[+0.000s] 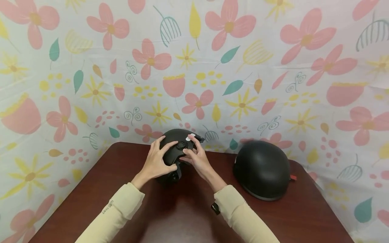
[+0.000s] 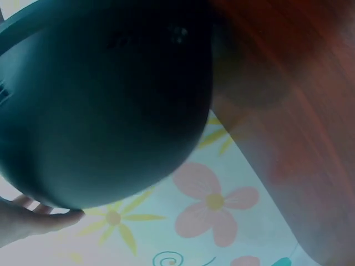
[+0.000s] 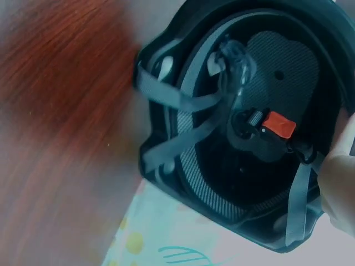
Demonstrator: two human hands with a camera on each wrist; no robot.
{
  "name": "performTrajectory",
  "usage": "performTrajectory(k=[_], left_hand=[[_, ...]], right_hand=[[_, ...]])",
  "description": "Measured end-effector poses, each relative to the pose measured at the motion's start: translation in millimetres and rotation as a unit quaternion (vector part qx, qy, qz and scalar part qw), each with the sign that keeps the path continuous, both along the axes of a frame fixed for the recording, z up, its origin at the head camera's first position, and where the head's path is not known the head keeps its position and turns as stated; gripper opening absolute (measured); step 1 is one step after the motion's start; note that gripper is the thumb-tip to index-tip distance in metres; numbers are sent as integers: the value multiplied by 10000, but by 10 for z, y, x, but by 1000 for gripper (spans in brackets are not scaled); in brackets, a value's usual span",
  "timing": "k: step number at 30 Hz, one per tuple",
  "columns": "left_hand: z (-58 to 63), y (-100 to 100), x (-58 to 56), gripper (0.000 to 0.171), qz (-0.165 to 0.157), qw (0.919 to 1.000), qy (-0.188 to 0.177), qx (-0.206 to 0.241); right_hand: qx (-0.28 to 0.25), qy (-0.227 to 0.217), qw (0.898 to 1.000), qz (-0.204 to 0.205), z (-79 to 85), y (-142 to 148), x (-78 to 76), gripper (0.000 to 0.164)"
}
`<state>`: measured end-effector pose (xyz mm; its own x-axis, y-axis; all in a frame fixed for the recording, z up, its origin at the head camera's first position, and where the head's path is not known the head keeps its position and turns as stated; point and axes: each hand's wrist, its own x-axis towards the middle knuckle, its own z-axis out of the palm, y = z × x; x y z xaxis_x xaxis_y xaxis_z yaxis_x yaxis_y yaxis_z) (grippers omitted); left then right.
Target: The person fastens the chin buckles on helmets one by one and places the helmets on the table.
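Both hands hold a black helmet (image 1: pixel 172 136) over the back of the table. My left hand (image 1: pixel 156 161) grips its left side, fingers spread over the shell and thumb low near the edge. On the other side my right hand (image 1: pixel 197 160) holds the rim, its fingertips near a white patch (image 1: pixel 190 137) and a round fitting (image 1: pixel 181 145). The left wrist view shows the smooth dark shell (image 2: pixel 111 122). In the right wrist view the hollow inside appears, with a padded lining (image 3: pixel 283 66), grey straps (image 3: pixel 172 97) and an orange-red buckle (image 3: pixel 279 124).
A second black helmet (image 1: pixel 262 168) sits dome up on the table's right side, a red tab (image 1: pixel 293 177) sticking out at its right edge. The brown table (image 1: pixel 121 162) backs onto a flower-patterned cloth (image 1: pixel 194 67). A small black device (image 1: pixel 215 208) is by the right sleeve.
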<state>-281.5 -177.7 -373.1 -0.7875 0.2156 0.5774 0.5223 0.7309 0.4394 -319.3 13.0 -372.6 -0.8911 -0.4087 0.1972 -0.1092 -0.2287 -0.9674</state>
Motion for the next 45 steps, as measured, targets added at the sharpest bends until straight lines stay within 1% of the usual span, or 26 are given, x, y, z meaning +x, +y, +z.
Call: performTrajectory(k=[3, 6, 8, 11, 15, 17, 22, 24, 29, 33, 35, 37, 41, 45], left_hand=[[10, 16, 12, 72, 88, 9999, 95, -75], [29, 31, 12, 70, 47, 10000, 21, -27], [45, 31, 0, 69, -38, 9999, -136, 66], [55, 5, -26, 70, -254, 9983, -463, 245], [45, -59, -50, 70, -428, 9947, -858, 383], [51, -80, -61, 71, -476, 9923, -1037, 489], [63, -168, -119, 77, -442, 9847, -1521, 728], [66, -206, -146, 80, -448, 9815, -1698, 761], [63, -275, -211, 86, -623, 9744, -2017, 778], [26, -329, -246, 88, -804, 9658, -2273, 959], [0, -341, -251, 88, -853, 9624, -2357, 1051], [-21, -334, -249, 88, -847, 9611, -2390, 1098], [-32, -301, -241, 89, -762, 9623, -2359, 1122], [-21, -291, -233, 88, -708, 9629, -2333, 1153]], right_hand=[[-158, -189, 9997, -45, -17, 11, -4, 64], [-315, -253, 9992, -40, -16, 36, -27, 63], [-397, -252, 9989, 7, -6, 61, -49, 63], [-483, -383, 9981, 48, -1, 122, -80, 63], [-378, -514, 9979, 103, 1, 193, -116, 66], [-287, -500, 9982, 169, 7, 229, -125, 67], [-112, -488, 9983, 295, 17, 303, -126, 67], [-82, -513, 9981, 337, 14, 339, -121, 67], [-70, -554, 9970, 535, -15, 458, -119, 66], [-32, -636, 9955, 707, -65, 519, -128, 65], [11, -670, 9946, 791, -93, 538, -136, 66], [60, -673, 9941, 845, -110, 561, -145, 66], [224, -622, 9940, 876, -103, 607, -156, 68], [546, -458, 9938, 852, -85, 631, -174, 68]])
